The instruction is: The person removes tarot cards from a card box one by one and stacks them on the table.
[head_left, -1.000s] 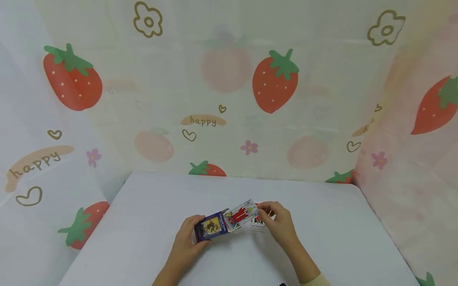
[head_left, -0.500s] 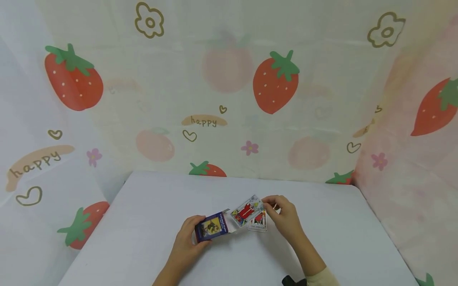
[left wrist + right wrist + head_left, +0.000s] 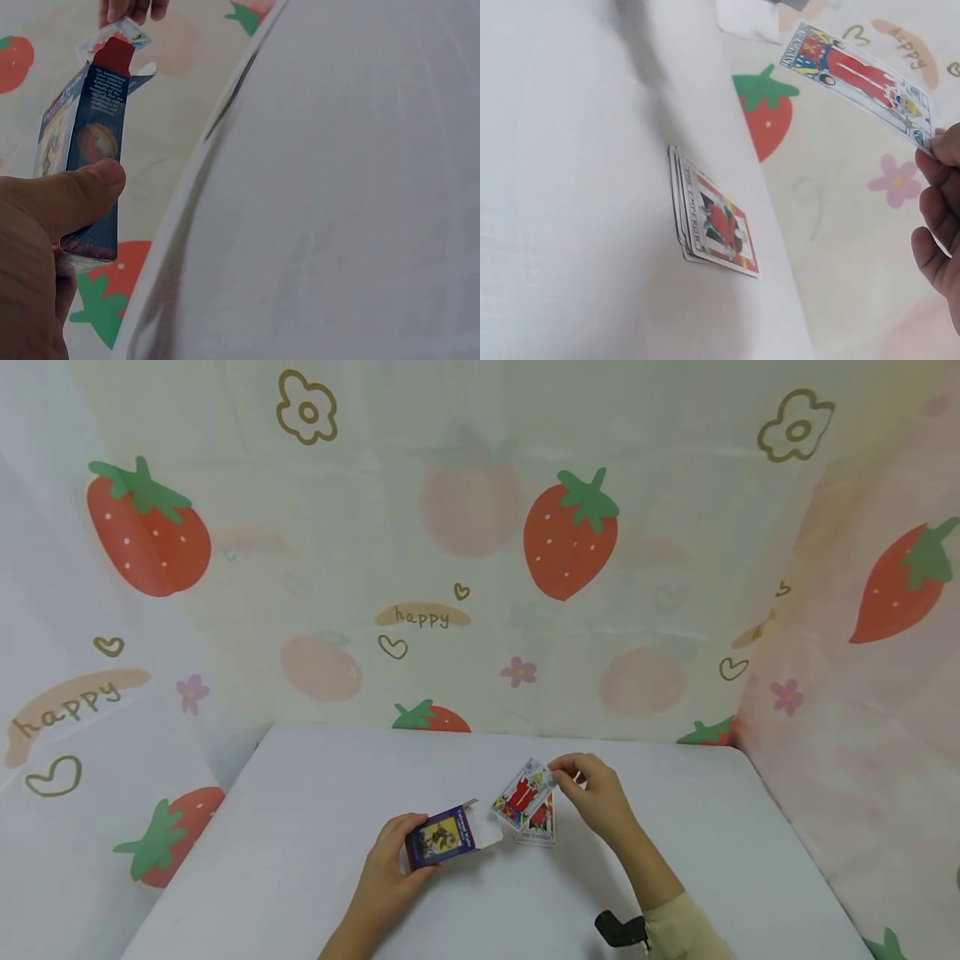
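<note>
My left hand grips a dark blue card box with a yellow picture on its front. The box tilts up to the right, and its flap hangs open at that end. In the left wrist view the thumb presses along the side of the box. My right hand pinches a tarot card with a red-robed figure by its upper right corner. That card is held in the air, apart from the box. Below it a small stack of cards lies on the table, a red-bordered Emperor card on top.
The white table spreads around both hands. Behind and beside it hangs a strawberry-print cloth. A black object sits by the right sleeve.
The red-figure card has come out of the box's open end. My right hand has carried it up and to the right, over the stack. The left hand has hardly moved.
</note>
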A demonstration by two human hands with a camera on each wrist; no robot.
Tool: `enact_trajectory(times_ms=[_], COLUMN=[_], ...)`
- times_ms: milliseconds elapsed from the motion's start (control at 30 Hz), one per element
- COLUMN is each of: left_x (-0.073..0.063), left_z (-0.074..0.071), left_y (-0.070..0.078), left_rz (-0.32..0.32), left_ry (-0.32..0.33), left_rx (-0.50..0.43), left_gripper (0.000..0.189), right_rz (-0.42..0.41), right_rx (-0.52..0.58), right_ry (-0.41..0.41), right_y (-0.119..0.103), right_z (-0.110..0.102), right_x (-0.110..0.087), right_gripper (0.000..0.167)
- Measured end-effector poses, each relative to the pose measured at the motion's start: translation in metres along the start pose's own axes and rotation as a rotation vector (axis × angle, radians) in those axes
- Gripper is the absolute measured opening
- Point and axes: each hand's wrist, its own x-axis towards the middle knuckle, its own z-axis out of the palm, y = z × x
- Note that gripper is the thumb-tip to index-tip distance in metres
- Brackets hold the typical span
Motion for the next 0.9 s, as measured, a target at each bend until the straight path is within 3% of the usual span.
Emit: enact_trajectory(times_ms=[233, 533, 900], left_x=[-0.002, -0.002, -0.001], left_z=[0.0, -0.001, 0.001], left_y=[0.002, 0.0, 0.001], left_rz=[-0.056, -0.038, -0.058], left_ry=[-0.024, -0.022, -0.039], left_rx=[0.001, -0.019, -0.037], left_gripper=[0.082, 0.082, 0.081], right_rz=[0.023, -0.002, 0.021], right_rx=[-0.024, -0.037, -0.038], right_ry=[-0.042, -0.108, -0.125], right_y=[0.007, 0.013, 0.028], right_z=[0.002, 0.009, 0.006], right_x=[0.011, 0.026, 0.035], right_gripper=[0.01, 0.01, 0.01])
